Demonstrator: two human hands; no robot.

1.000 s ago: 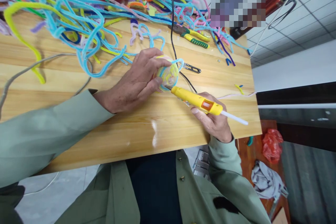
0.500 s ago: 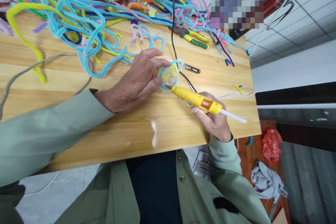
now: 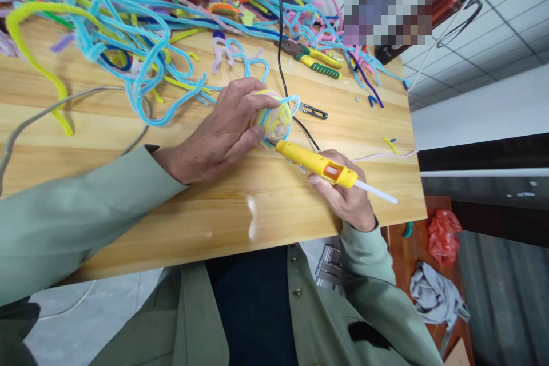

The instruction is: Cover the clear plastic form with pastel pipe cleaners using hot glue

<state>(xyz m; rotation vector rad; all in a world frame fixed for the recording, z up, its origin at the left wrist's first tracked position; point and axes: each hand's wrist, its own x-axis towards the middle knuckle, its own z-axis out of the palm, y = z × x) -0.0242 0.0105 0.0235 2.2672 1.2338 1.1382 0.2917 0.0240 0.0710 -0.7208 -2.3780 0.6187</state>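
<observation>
My left hand (image 3: 218, 131) is wrapped round a small ball (image 3: 277, 121) wound with yellow and light blue pipe cleaner, pressing it on the wooden table (image 3: 193, 211). A light blue pipe cleaner end loops off the ball's far side. My right hand (image 3: 345, 194) grips a yellow hot glue gun (image 3: 317, 164), its nozzle touching the ball's lower right side. A white glue stick (image 3: 377, 192) sticks out of the gun's back. The gun's black cable (image 3: 281, 57) runs away across the table.
A big tangle of coloured pipe cleaners (image 3: 128, 17) covers the far half of the table. Yellow-green pliers (image 3: 315, 60) and a small metal clip (image 3: 313, 111) lie beyond the ball. A grey cable (image 3: 51, 111) curves at left. A red bag (image 3: 444, 234) and grey cloth (image 3: 435, 294) lie below right.
The glue gun has shifted slightly left and closer against the ball. My left hand has held the ball in the same place.
</observation>
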